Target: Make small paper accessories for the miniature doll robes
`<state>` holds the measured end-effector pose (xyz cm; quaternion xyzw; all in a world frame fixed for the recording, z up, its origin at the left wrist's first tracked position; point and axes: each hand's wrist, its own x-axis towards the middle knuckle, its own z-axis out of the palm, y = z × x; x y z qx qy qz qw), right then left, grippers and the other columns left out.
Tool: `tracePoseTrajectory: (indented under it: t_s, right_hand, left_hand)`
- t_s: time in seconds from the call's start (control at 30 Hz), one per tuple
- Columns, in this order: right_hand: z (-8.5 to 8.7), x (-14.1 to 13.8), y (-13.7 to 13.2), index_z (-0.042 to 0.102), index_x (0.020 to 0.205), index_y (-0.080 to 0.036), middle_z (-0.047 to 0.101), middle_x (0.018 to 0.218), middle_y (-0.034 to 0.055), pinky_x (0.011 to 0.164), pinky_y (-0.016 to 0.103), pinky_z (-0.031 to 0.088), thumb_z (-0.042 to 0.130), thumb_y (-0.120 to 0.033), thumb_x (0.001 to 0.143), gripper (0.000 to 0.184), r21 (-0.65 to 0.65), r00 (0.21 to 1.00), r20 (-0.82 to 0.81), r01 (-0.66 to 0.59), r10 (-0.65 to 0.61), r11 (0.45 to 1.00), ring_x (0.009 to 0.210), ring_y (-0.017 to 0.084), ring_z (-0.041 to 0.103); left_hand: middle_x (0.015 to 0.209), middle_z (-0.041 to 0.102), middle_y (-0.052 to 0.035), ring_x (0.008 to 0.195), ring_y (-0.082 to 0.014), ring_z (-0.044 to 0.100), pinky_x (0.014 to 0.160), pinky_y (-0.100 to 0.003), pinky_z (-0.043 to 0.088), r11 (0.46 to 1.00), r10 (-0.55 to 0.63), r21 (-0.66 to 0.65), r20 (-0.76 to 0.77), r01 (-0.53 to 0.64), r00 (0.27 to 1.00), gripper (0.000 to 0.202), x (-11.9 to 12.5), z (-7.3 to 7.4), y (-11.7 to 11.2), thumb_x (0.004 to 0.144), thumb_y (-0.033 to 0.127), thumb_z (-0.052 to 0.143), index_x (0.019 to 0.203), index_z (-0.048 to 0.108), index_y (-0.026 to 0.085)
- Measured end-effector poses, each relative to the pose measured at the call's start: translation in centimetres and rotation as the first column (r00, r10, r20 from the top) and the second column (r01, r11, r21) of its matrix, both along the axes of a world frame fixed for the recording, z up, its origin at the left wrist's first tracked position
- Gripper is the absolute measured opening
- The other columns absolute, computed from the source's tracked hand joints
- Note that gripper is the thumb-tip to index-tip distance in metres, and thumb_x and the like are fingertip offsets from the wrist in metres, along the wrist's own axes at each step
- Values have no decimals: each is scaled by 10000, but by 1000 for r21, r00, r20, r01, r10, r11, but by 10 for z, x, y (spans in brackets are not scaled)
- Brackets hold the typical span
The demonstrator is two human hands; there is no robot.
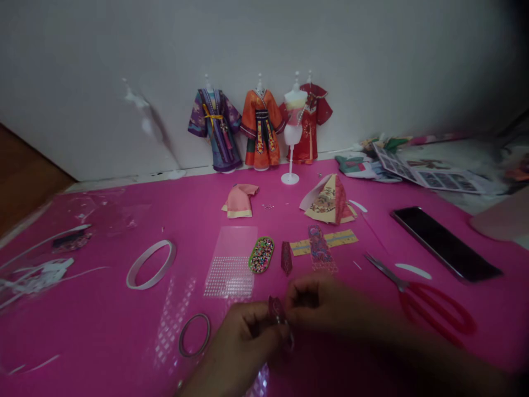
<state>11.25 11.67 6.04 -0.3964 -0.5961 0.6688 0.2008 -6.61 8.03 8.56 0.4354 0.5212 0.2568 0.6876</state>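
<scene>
My left hand [243,344] pinches a small dark red patterned piece [276,310], perhaps fabric or stiff paper, between thumb and fingers. Close beside it, my right hand [324,303] has its fingertips pressed together at the piece's right edge; whatever they hold is hidden. Just beyond the hands lies a similar dark red pointed strip [286,258]. A patterned purple-red panel [319,245] crosses a yellow strip [347,238] to its right. Left of these are a green-rimmed dish of colourful beads [261,255] and a sheet of stick-on gems [229,275].
Red-handled scissors [438,306] and a black phone [446,242] lie at right. Tape rolls [151,264] sit at left. Behind are a pink doll top [240,201], a folded skirt [330,201], a white mannequin [293,135] and several dressed doll forms [262,129] against the wall.
</scene>
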Motion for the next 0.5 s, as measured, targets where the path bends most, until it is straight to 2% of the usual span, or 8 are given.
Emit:
tracePoseTrajectory:
  t_s: [0.2, 0.5]
  right_hand:
    - [-2, -1, 0, 724, 789, -162, 622, 627, -34, 506, 174, 391, 731, -199, 779, 39, 16, 1000, 5, 12, -12, 1000, 556, 80, 522]
    - [-1, -1, -1, 727, 778, -169, 648, 637, -28, 507, 177, 408, 720, -201, 785, 34, 17, 1000, -1, 16, -16, 1000, 565, 88, 551]
  left_hand:
    - [562, 565, 29, 558, -119, 458, 563, -257, 341, 999, 28, -44, -3, -28, 1000, 139, -1, 0, -2, 599, 310, 657, 577, 644, 174]
    - [588, 537, 32, 587, -122, 452, 582, -261, 336, 999, 23, -29, 19, -23, 1000, 129, -3, -6, -1, 625, 294, 626, 591, 638, 171]
